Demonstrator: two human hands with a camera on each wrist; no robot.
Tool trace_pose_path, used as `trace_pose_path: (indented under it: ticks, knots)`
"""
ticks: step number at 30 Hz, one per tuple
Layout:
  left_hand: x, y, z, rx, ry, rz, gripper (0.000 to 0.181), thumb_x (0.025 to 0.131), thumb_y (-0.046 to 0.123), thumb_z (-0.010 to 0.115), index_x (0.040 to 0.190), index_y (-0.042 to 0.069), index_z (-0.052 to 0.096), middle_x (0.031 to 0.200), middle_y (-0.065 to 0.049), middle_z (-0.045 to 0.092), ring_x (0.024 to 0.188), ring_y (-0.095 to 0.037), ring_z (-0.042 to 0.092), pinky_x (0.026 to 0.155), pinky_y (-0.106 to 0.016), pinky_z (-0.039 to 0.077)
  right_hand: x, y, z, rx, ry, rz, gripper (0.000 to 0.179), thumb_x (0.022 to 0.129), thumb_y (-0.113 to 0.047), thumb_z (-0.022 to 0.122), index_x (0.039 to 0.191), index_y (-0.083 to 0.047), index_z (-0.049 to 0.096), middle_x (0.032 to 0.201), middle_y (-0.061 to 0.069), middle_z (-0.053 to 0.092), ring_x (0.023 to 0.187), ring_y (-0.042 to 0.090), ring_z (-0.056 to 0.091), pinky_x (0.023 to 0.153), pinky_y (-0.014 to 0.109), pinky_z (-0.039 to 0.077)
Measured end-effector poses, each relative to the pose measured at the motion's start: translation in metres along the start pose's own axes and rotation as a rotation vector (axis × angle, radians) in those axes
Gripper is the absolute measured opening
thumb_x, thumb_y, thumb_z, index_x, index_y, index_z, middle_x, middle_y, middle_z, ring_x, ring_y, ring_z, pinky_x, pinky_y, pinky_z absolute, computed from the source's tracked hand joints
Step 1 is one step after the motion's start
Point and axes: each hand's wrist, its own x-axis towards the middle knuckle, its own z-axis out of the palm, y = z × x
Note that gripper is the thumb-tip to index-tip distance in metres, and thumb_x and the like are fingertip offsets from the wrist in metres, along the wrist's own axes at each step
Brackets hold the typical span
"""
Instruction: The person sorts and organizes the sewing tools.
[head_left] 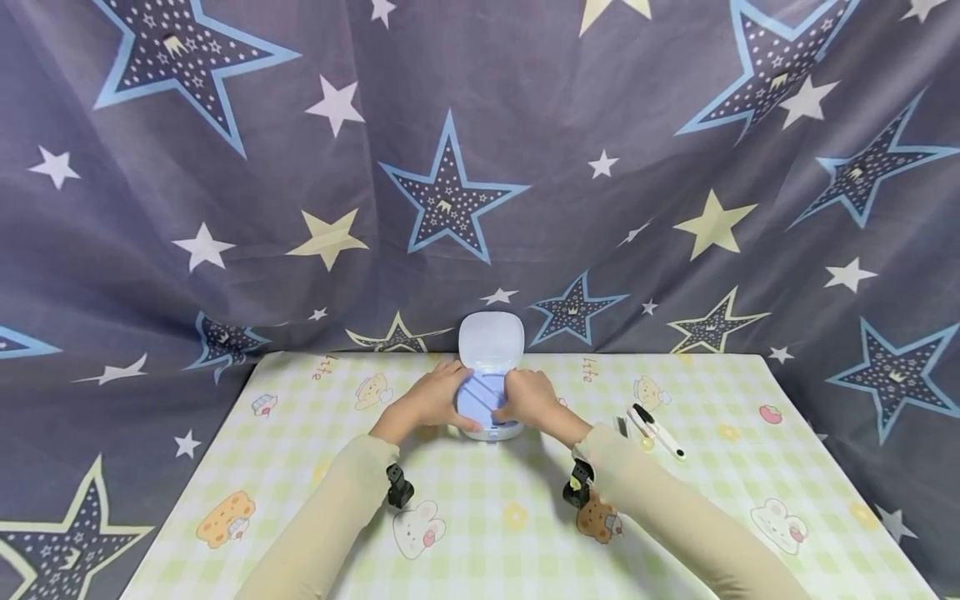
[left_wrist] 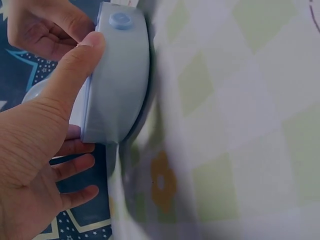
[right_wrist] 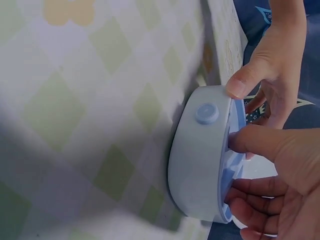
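Note:
A small pale-blue box [head_left: 491,333] with a flip lid stands near the table's back edge, its lid raised and a round push button on its front. Inside it is a blue inner tray [head_left: 480,398] with a diagonal divider. My left hand [head_left: 438,398] grips the box's left side, thumb on the front rim, fingers round the side, as the left wrist view shows. My right hand [right_wrist: 280,175] reaches in from the right, thumb dipped inside the front and curled fingers over the right rim, gripping at the tray. The palm and fingers hide part of the interior.
Right of the box lies a white tool with black parts [head_left: 656,431], beside a small dark strip [head_left: 622,426] and a little yellow round piece [head_left: 647,444]. A checked tablecloth [head_left: 517,554] covers the table; a starry curtain [head_left: 525,225] hangs right behind it.

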Motion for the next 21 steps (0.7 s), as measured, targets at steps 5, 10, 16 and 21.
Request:
trace_pose_path:
  ticks: [5,10,16,21]
  knots:
    - [-0.003,0.0,0.001,-0.001,0.004,-0.012,0.106,0.068,0.058,0.089,0.147,0.0,0.048,0.142,-0.015,0.055,0.13,-0.033,0.05,0.109,-0.05,0.048,-0.002,0.0,-0.001,-0.007,-0.017,-0.001,0.039,0.074,-0.032,0.09,0.059,-0.015,0.058,0.055,-0.005,0.054,0.057,0.013,0.045,0.062,0.03,0.04]
    - [-0.003,0.002,0.006,-0.027,0.008,-0.004,0.107,0.07,0.058,0.088,0.148,-0.001,0.046,0.142,-0.016,0.054,0.13,-0.032,0.05,0.11,-0.05,0.047,-0.003,0.004,-0.008,-0.035,-0.064,-0.013,0.045,0.077,-0.036,0.087,0.053,-0.018,0.054,0.051,-0.007,0.049,0.055,0.012,0.044,0.066,0.032,0.04]
    - [-0.005,-0.001,0.01,-0.024,0.03,-0.021,0.105,0.068,0.056,0.09,0.148,0.002,0.048,0.138,-0.012,0.056,0.126,-0.03,0.052,0.107,-0.048,0.049,-0.005,0.007,-0.024,-0.04,-0.052,-0.089,0.039,0.084,-0.038,0.081,0.058,-0.016,0.063,0.056,-0.007,0.055,0.058,0.012,0.046,0.064,0.032,0.042]
    - [-0.005,-0.003,0.009,-0.044,0.041,-0.015,0.106,0.068,0.056,0.09,0.148,0.001,0.047,0.137,-0.013,0.056,0.126,-0.032,0.053,0.108,-0.049,0.049,-0.012,0.017,-0.051,-0.029,0.0,-0.123,0.021,0.085,-0.034,0.078,0.087,-0.013,0.079,0.075,-0.003,0.072,0.069,0.015,0.061,0.074,0.039,0.051]
